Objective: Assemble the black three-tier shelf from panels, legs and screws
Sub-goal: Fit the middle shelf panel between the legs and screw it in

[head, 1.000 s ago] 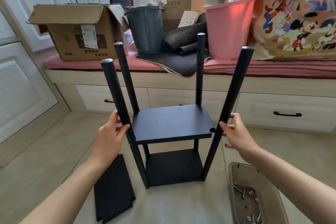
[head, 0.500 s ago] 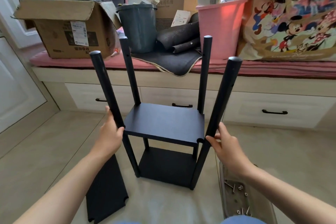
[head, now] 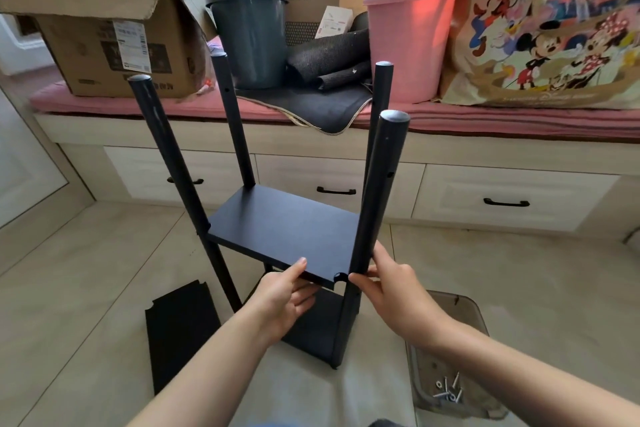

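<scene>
Left hand (head: 284, 291) pinches the middle panel (head: 287, 234) edge, thumb on top. Right hand (head: 389, 282) curls round the near leg (head: 372, 218), probably lining up the notch just between the fingertips.

Both bare forearms reach forward from the bottom edge. The left hand (head: 282, 298) is turned palm-up, thumb on top of a flat black panel's near edge, fingers curled beneath. The right hand (head: 393, 291) wraps a round black leg, thumb pointing left across it.

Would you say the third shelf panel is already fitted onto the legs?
No, the loose panel lies flat on the floor left of the frame, apart from the legs.
</scene>
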Demonstrator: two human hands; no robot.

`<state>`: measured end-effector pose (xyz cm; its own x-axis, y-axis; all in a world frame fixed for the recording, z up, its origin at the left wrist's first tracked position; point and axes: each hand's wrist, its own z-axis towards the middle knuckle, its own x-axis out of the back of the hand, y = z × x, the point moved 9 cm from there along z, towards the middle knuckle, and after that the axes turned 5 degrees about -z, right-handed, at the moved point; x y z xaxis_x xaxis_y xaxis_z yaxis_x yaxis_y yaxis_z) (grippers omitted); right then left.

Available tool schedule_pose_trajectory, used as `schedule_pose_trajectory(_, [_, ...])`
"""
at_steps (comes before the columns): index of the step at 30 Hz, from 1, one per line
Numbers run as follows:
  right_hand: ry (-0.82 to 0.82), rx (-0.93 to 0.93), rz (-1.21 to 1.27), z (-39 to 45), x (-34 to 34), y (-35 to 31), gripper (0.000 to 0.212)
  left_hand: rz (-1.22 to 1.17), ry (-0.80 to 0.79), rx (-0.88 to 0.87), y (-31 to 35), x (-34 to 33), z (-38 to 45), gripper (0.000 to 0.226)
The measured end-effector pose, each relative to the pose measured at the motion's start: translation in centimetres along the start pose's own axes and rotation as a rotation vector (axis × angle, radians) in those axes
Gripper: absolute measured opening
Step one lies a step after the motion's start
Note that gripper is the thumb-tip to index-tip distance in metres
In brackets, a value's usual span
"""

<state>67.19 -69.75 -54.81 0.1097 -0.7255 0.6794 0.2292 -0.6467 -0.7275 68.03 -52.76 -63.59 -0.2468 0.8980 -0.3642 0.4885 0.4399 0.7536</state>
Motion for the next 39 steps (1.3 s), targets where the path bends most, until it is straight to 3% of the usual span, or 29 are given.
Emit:
schedule_pose_trajectory(7, [-0.046,-0.012,-0.043,0.0,0.5,-0.1,0.044,-0.069,-0.021,-0.103,-0.3,-0.4,1.3,0.032])
schedule_pose_trajectory(16, [-0.074,0.032,-0.099,1.3,0.3,-2.2,0.027,-0.134,-0.006,-0.182,-0.1,-0.8,1.6,0.031])
schedule_pose_trajectory(22, [-0.069,0.064,-0.129,2.7,-0.1,-2.8,0.028,-0.061,-0.035,-0.192,0.1,-0.5,1.8,0.029])
schedule_pose_trajectory(29, [-0.175,0.042,-0.203,3.3,-0.2,-2.0,0.035,0.036,-0.041,-0.181,0.7,-0.3,1.2,0.028])
schedule_pose_trajectory(32, [-0.201,0.032,-0.235,3.9,-0.1,-2.0,0.034,0.27,0.165,-0.292,1.8,1.1,0.4,0.052])
schedule_pose_trajectory(35, [-0.224,0.026,-0.25,4.2,-0.2,-2.0,0.037,0.689,0.346,-0.742,5.4,1.1,-2.9,0.083])
schedule_pose_trajectory(37, [-0.233,0.031,-0.241,4.2,-0.3,-2.0,0.039,1.05,0.233,-0.981,6.2,-1.3,-3.9,0.089])
schedule_pose_trajectory(39, [-0.229,0.05,-0.22,4.2,-0.3,-2.0,0.043,1.346,0.073,-1.018,5.0,-3.7,-3.1,0.093])
